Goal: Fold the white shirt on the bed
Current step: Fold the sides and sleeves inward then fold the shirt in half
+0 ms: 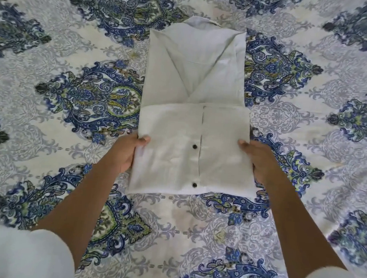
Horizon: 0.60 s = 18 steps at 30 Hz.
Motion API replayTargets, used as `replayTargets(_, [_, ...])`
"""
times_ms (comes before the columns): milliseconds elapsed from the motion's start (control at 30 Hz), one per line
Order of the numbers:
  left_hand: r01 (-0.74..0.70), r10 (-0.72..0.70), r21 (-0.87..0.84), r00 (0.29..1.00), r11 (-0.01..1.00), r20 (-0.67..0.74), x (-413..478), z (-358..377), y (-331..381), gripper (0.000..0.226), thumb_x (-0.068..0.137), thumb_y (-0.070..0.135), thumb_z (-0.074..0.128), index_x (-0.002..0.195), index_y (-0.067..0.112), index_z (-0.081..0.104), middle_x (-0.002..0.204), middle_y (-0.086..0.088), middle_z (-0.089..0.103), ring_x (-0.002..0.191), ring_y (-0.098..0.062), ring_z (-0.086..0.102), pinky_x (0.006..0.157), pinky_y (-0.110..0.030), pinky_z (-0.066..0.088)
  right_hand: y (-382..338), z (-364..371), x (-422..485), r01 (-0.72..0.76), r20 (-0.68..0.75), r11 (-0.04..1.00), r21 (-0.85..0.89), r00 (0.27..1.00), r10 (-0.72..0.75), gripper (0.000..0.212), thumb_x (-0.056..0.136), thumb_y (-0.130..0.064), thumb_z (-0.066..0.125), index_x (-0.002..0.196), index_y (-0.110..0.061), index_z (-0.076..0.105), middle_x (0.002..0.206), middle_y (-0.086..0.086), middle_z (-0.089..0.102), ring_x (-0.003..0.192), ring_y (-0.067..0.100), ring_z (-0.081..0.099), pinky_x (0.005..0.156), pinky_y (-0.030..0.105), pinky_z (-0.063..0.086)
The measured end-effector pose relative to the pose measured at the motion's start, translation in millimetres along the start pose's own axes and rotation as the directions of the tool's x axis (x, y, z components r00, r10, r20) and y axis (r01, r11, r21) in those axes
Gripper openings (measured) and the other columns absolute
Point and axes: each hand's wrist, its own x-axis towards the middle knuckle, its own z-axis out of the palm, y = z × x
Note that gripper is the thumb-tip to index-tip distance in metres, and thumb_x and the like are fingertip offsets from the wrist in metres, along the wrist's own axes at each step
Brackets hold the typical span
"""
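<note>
Pinching the white shirt (182, 78) by its side edges, we hold it with our left hand (125, 154) and our right hand (261, 161). Each thumb lies on top of the cloth, and the fingers are hidden beneath it. Nearest us, our pale sleeves (18, 255) end above bare forearms. Between our hands, the shirt's lower part is folded up, and two dark buttons (194, 147) show along its placket. Beyond that fold, the side panels meet in a V. The collar (199, 22) lies at the far end. The shirt rests flat in the middle of the bed (76, 44), on a blue-and-green patterned cover.
</note>
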Motion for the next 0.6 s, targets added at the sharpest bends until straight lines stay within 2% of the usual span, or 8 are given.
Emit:
replayTargets(67, [0.094, -0.096, 0.059, 0.995, 0.994, 0.019, -7.2, -8.9, -14.8, 0.023, 0.091, 0.008, 0.051, 0.114, 0.006, 0.057, 0.098, -0.011, 0.068, 0.091, -0.027, 0.064, 0.078, -0.043, 0.050, 7.8, -13.0, -3.8, -0.107, 0.090, 0.990, -0.094, 0.989, 0.116, 0.019, 0.086, -0.018, 0.062, 0.099, -0.004, 0.065, 0.105, 0.015, 0.068, 0.098, 0.032, 0.064, 0.094, 0.053, 0.047])
replayTargets(100, [0.120, -0.122, 0.066, 0.992, 0.991, 0.027, -11.8, -11.4, -19.2, 0.022, 0.091, 0.010, 0.052, 0.112, 0.006, 0.058, 0.099, -0.011, 0.068, 0.092, -0.027, 0.064, 0.081, -0.045, 0.049, 12.4, -18.2, -7.9, -0.143, 0.093, 0.986, -0.087, 0.984, 0.151, 0.024, 0.086, -0.017, 0.063, 0.104, -0.002, 0.064, 0.105, 0.014, 0.069, 0.099, 0.031, 0.065, 0.093, 0.051, 0.048])
replayTargets(200, [0.085, -0.085, 0.010, 0.996, 0.996, 0.039, -18.0, -7.8, -18.2, 0.017, 0.092, 0.017, 0.052, 0.104, 0.009, 0.062, 0.100, -0.009, 0.069, 0.093, -0.024, 0.064, 0.080, -0.044, 0.049, 20.7, -22.4, -18.5, -0.135, 0.102, 0.989, 0.058, 0.986, 0.129, 0.031, 0.088, -0.016, 0.059, 0.114, 0.002, 0.060, 0.110, 0.013, 0.068, 0.098, 0.029, 0.066, 0.086, 0.046, 0.053])
replayTargets(267, [0.038, -0.038, 0.023, 0.999, 0.999, 0.027, -15.0, -1.8, -13.2, 0.018, 0.091, 0.017, 0.054, 0.104, 0.007, 0.062, 0.099, -0.009, 0.068, 0.091, -0.025, 0.064, 0.073, -0.039, 0.050, 20.2, -19.3, -19.7, -0.115, 0.075, 0.993, 0.012, 0.991, 0.114, 0.026, 0.086, -0.018, 0.063, 0.108, -0.003, 0.064, 0.111, 0.013, 0.068, 0.100, 0.030, 0.065, 0.090, 0.047, 0.051])
replayTargets(367, [0.049, -0.046, 0.056, 0.998, 0.997, -0.046, -15.4, 2.4, -18.7, 0.011, 0.090, 0.011, 0.056, 0.096, 0.004, 0.062, 0.092, -0.011, 0.066, 0.084, -0.028, 0.063, 0.066, -0.036, 0.048, 20.0, -17.3, -19.2, -0.146, 0.000, 0.975, -0.166, 0.989, 0.148, 0.013, 0.082, -0.016, 0.069, 0.092, -0.008, 0.067, 0.107, 0.017, 0.067, 0.100, 0.033, 0.063, 0.096, 0.049, 0.047])
replayTargets(467, [0.086, -0.082, 0.080, 0.995, 0.993, -0.055, -21.5, -1.0, -23.9, 0.010, 0.089, 0.015, 0.057, 0.090, 0.006, 0.062, 0.090, -0.011, 0.067, 0.081, -0.026, 0.063, 0.065, -0.036, 0.047, 18.0, -16.8, -19.1, -0.189, 0.000, 0.948, -0.256, 0.981, 0.195, 0.019, 0.078, -0.016, 0.073, 0.089, -0.003, 0.066, 0.107, 0.024, 0.066, 0.102, 0.039, 0.062, 0.095, 0.056, 0.045])
replayTargets(533, [0.053, -0.049, 0.108, 0.998, 0.993, -0.034, -18.8, -4.0, -15.7, 0.021, 0.088, 0.025, 0.060, 0.098, 0.007, 0.063, 0.097, -0.012, 0.069, 0.087, -0.028, 0.065, 0.073, -0.041, 0.051, 10.4, -11.4, -17.3, -0.149, -0.041, 0.942, -0.302, 0.989, 0.143, 0.035, 0.076, -0.031, 0.074, 0.093, -0.001, 0.064, 0.109, 0.024, 0.065, 0.101, 0.039, 0.062, 0.093, 0.056, 0.047])
replayTargets(600, [-0.027, 0.034, 0.158, 0.999, 0.987, -0.041, -6.7, -3.6, 0.3, 0.024, 0.085, 0.031, 0.063, 0.096, 0.010, 0.065, 0.096, -0.012, 0.070, 0.088, -0.030, 0.066, 0.080, -0.046, 0.051, -0.9, -2.1, -11.2, -0.045, -0.091, 0.966, -0.253, 0.996, 0.023, 0.052, 0.079, -0.043, 0.069, 0.100, 0.004, 0.062, 0.113, 0.027, 0.062, 0.104, 0.043, 0.059, 0.093, 0.058, 0.046])
